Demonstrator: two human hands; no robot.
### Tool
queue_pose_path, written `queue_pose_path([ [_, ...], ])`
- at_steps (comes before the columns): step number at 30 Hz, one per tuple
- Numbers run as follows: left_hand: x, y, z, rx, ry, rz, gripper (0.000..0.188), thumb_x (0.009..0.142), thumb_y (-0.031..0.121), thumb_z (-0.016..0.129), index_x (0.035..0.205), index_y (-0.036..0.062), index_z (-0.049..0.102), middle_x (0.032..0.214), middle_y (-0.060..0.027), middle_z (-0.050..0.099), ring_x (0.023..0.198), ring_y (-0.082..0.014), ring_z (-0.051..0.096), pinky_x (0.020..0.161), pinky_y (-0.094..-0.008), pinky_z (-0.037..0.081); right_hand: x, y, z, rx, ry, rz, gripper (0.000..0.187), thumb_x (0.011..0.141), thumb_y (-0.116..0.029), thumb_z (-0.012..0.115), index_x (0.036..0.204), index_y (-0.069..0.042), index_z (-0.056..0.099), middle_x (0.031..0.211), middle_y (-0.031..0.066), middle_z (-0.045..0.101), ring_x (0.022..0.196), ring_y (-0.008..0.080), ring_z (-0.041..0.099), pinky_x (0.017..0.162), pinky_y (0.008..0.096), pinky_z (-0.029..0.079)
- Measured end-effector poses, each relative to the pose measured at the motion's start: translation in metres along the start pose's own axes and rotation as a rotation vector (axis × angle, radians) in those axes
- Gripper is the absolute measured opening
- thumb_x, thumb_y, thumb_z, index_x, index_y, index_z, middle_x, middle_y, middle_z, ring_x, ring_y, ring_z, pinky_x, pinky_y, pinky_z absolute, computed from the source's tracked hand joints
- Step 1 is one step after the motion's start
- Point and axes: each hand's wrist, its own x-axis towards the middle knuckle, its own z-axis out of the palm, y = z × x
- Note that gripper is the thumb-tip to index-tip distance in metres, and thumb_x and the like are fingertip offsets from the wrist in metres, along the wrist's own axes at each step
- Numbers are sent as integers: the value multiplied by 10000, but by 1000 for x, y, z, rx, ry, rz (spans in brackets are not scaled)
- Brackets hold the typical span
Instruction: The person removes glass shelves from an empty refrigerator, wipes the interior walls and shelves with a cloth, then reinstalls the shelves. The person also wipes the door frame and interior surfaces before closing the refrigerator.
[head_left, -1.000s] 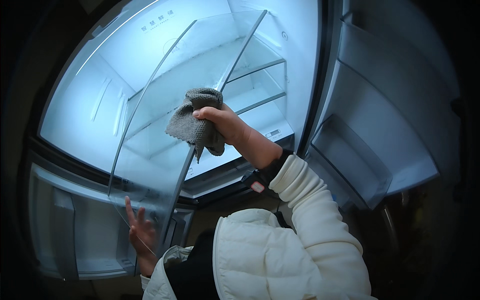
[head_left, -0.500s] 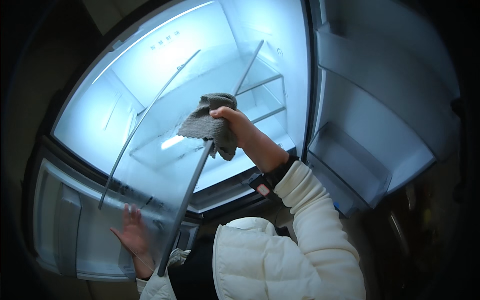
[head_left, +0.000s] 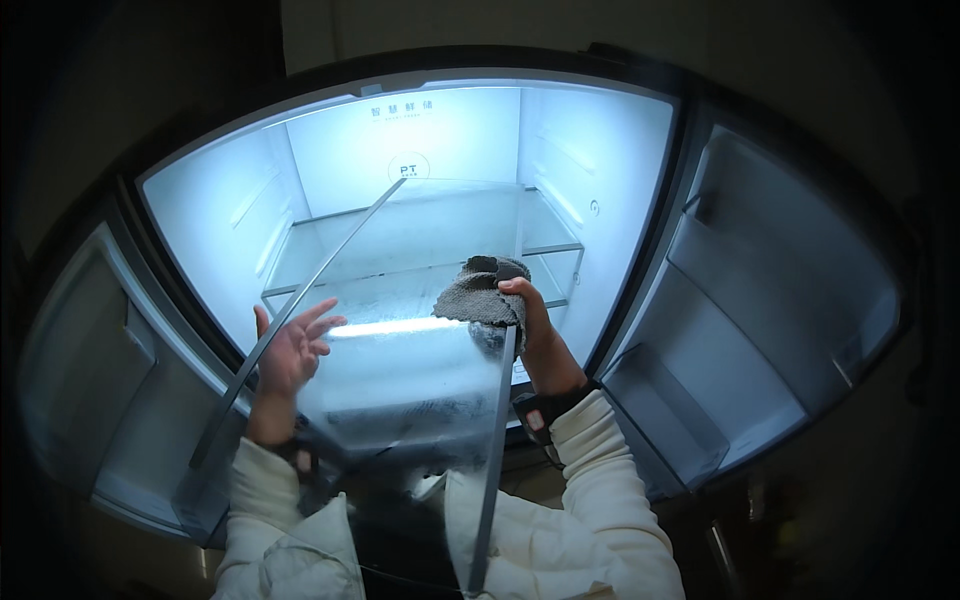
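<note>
A clear glass shelf point(head_left: 400, 375) with grey rails along its sides is lifted in front of the open fridge, wet smears on its pane. My right hand point(head_left: 537, 320) is closed on a grey cloth point(head_left: 485, 295), pressed around the shelf's right edge at the upper end of that rail. My left hand point(head_left: 290, 355) is open beside the left rail point(head_left: 320, 275), fingers spread and thumb raised. It shows partly through the glass, behind the rail; whether it touches the shelf I cannot tell.
The lit fridge interior point(head_left: 440, 140) lies ahead, with another glass shelf point(head_left: 350, 240) fitted inside. Its left door point(head_left: 95, 370) and right door point(head_left: 760, 300) stand wide open. A clear bin point(head_left: 665, 420) hangs on the right door.
The shelf has swung from a slant to nearly facing the fridge. My left hand has risen from low down to the left rail. The cloth in my right hand has moved right and lower.
</note>
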Motion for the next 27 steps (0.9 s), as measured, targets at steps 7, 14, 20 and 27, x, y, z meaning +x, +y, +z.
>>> queue_pose_path([
  [7, 25, 7, -27, -39, -139, -219, 920, 866, 162, 655, 1524, 46, 21, 1529, -330, 96, 1198, -387, 514, 678, -295, 523, 7, -10, -18, -179, 5, -65, 436, 846, -235, 540, 1187, 38, 548, 1036, 188, 660, 892, 271, 674, 777, 362, 577],
  [14, 48, -7, -3, 355, 59, -78, 1097, 757, 316, 733, 1496, -40, 5, 1492, -344, 201, 1251, -448, 458, 1008, -379, 479, 42, -31, -79, 165, -247, 64, 761, 904, -603, 514, 1319, 30, 437, 1175, 290, 562, 976, 361, 652, 847, 482, 557],
  [20, 58, -35, 11, 77, 98, 30, 987, 814, 118, 566, 1463, -53, -158, 1464, -409, 136, 1263, -611, 339, 1040, -505, 436, -19, -35, -118, 214, -297, 227, 806, 932, -580, 475, 1491, -49, 239, 1379, 251, 452, 1085, 348, 573, 876, 454, 492],
  [27, 49, -47, 24, 235, 147, 58, 1030, 774, 116, 600, 1464, -62, -144, 1463, -374, 199, 1203, -563, 459, 1013, -516, 456, -114, 37, -55, -942, 490, -242, 708, 953, -440, 480, 1423, 61, 311, 1131, 232, 609, 685, 191, 614, 524, 290, 502],
])
